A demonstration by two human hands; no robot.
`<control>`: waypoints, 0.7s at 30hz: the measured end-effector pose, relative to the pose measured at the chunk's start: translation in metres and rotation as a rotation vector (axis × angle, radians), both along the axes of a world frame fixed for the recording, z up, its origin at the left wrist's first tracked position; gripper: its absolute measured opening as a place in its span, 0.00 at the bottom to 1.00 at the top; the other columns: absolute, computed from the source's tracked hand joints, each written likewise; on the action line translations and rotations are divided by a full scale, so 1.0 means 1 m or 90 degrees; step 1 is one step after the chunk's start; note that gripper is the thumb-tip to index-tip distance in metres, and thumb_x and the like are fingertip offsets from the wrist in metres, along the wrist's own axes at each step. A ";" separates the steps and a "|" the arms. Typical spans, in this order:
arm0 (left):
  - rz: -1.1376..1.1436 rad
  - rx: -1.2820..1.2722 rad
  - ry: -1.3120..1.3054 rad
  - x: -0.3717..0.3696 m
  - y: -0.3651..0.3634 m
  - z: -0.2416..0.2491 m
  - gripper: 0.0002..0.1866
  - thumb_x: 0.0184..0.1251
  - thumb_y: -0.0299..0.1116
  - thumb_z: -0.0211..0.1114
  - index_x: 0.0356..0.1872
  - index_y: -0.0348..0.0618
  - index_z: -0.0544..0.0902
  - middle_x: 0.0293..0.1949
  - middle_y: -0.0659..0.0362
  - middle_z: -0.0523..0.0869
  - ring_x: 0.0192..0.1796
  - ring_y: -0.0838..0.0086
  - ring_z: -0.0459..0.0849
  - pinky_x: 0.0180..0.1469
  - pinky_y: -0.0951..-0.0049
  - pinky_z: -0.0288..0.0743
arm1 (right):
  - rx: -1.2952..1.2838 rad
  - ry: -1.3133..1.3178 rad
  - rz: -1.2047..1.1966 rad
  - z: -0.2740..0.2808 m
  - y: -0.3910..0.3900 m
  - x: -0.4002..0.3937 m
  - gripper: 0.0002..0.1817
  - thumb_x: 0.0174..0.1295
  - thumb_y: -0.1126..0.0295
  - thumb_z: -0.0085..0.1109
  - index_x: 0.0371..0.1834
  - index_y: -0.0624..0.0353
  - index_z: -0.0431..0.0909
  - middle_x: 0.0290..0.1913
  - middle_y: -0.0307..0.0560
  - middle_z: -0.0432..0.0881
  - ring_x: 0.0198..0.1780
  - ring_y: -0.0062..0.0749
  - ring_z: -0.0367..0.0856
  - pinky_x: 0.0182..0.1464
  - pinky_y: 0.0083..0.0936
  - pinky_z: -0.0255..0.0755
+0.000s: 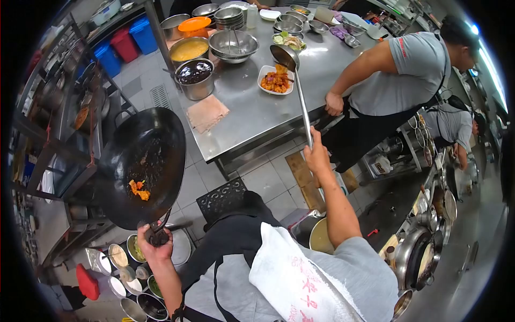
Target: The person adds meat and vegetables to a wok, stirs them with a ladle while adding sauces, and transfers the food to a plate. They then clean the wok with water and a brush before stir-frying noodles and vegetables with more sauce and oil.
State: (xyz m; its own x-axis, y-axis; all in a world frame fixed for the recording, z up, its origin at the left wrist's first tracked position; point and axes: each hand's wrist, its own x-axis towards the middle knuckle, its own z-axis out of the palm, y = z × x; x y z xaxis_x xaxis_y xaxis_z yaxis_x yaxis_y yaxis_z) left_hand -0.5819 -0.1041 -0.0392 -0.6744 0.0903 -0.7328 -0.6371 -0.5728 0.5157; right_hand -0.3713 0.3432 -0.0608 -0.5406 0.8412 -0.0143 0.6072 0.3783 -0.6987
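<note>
My left hand (154,242) is wrapped round the handle of a dark wok (115,182), tilted at the left, with a few orange food pieces (140,190) and sauce streaks inside. In my right hand (316,155) is the long handle of a ladle (302,96), reaching forward over the steel table. The ladle's dark bowl (283,57) hangs just above a square white dish (264,85). Orange-red chunks of food in sauce (276,79) sit in that dish, partly overlapped by the ladle's bowl.
A steel table (244,121) carries a pot of dark liquid (195,75), a pot of yellow liquid (189,49), mixing bowls (234,45) and a folded cloth (207,114). A co-worker (413,70) stands at its right side. Ingredient containers (119,256) stand at lower left.
</note>
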 end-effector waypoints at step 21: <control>-0.108 0.036 0.055 -0.051 -0.015 -0.049 0.06 0.55 0.34 0.67 0.31 0.46 0.81 0.29 0.62 0.84 0.30 0.72 0.82 0.35 0.72 0.80 | -0.727 0.617 0.210 0.103 -0.131 0.005 0.32 0.61 0.76 0.51 0.68 0.51 0.49 0.23 0.39 0.68 0.13 0.17 0.66 0.11 0.17 0.63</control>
